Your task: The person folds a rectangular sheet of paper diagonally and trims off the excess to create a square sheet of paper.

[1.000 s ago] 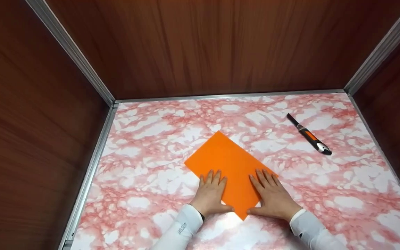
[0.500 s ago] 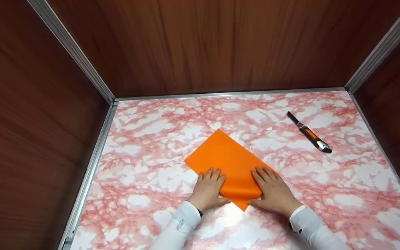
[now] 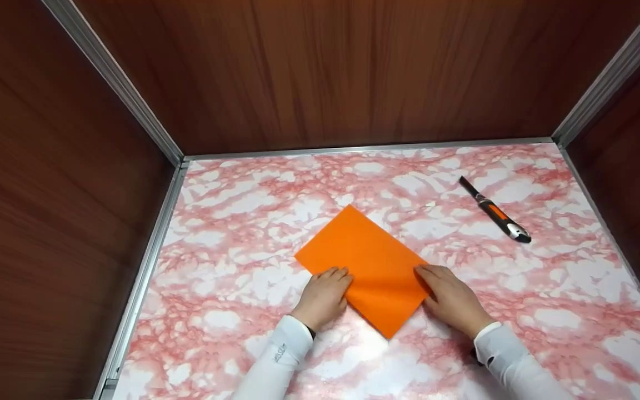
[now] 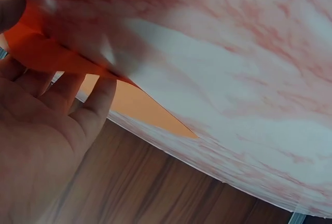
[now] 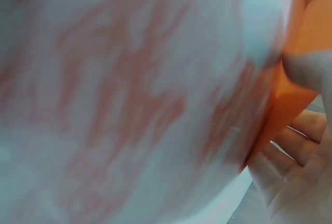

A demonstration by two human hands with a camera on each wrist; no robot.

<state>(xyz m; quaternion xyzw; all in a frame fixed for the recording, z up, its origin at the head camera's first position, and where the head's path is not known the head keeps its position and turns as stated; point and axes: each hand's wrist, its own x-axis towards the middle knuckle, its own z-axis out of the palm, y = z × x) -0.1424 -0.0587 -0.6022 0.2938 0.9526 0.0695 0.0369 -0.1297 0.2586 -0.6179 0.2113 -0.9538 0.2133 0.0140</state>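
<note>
A sheet of orange paper (image 3: 364, 244) lies turned on the marbled table, one corner toward me. A soft bend crosses it between the two hands, and its near part looks slightly raised. My left hand (image 3: 321, 295) pinches the left edge, fingers on top; in the head view its thumb is hidden. The left wrist view shows the fingers (image 4: 93, 102) on one side of the paper and the thumb on the other. At the right corner, my right hand (image 3: 454, 300) grips the edge likewise, its thumb (image 5: 306, 71) against the orange paper in the right wrist view.
A utility knife (image 3: 500, 216) with a black and orange handle lies at the back right, apart from the paper. Dark wood panels (image 3: 320, 72) with metal edging enclose the red-and-white marbled table (image 3: 225, 316) on the left, back and right.
Both hands have gone from lying spread on the paper to gripping its side edges. The right hand has moved slightly outward. The near part of the paper has bent up; the knife stays put.
</note>
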